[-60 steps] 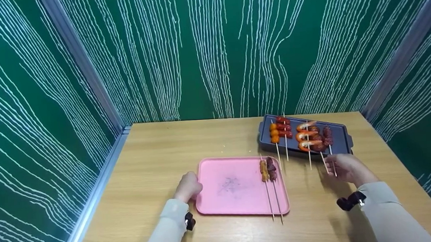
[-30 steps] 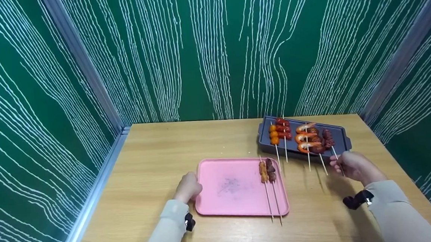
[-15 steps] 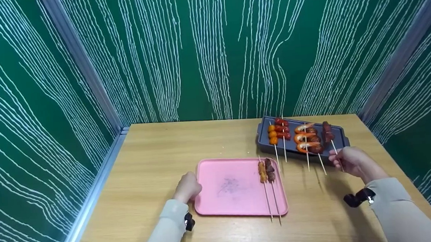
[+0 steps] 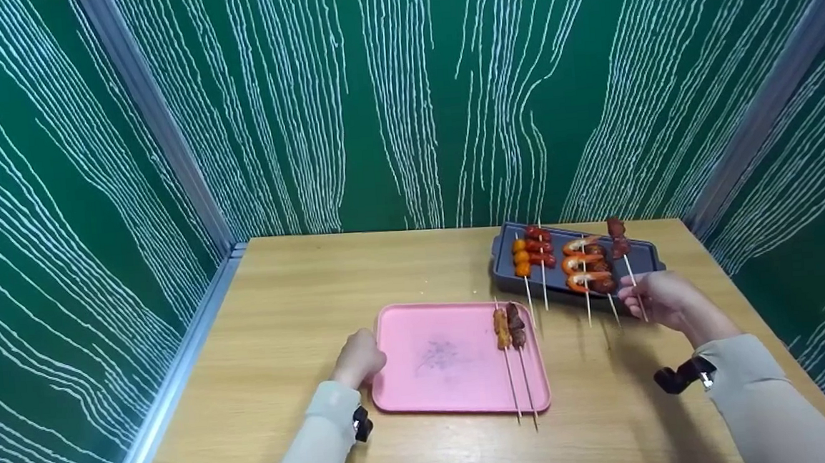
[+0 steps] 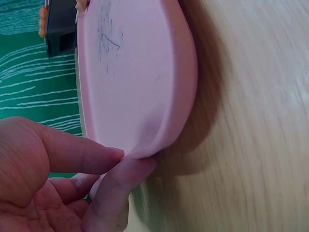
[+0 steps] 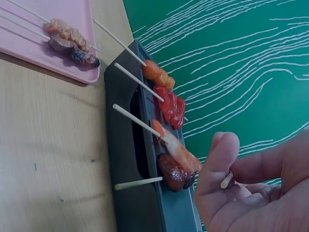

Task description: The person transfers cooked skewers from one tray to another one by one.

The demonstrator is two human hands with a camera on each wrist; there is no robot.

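Note:
My left hand (image 4: 359, 360) pinches the left rim of a pink tray (image 4: 422, 395) between thumb and fingers, as the left wrist view shows. On the tray's right side lie a light-brown meat skewer (image 4: 501, 328) and a dark meat skewer (image 4: 516, 325), their sticks reaching over the near rim. My right hand (image 4: 664, 300) pinches the stick of a reddish-brown meat skewer (image 4: 618, 237), its meat end up over the right part of a dark grill pan (image 4: 643, 257). In the right wrist view only the stick's end shows at the fingers; the meat is hidden.
Still on the pan are a skewer of orange balls (image 4: 522, 258), a red sausage skewer (image 4: 541, 246), a shrimp skewer (image 4: 583, 264) and a brown meatball skewer (image 6: 171, 173). Their sticks jut over the pan's near edge. A green wall (image 4: 391, 118) with white lines stands behind the wooden table (image 4: 301, 281).
My right hand has gripped the rightmost skewer's stick and raised it off the pan, then shifted it slightly left and up. The left hand stays at the tray's rim.

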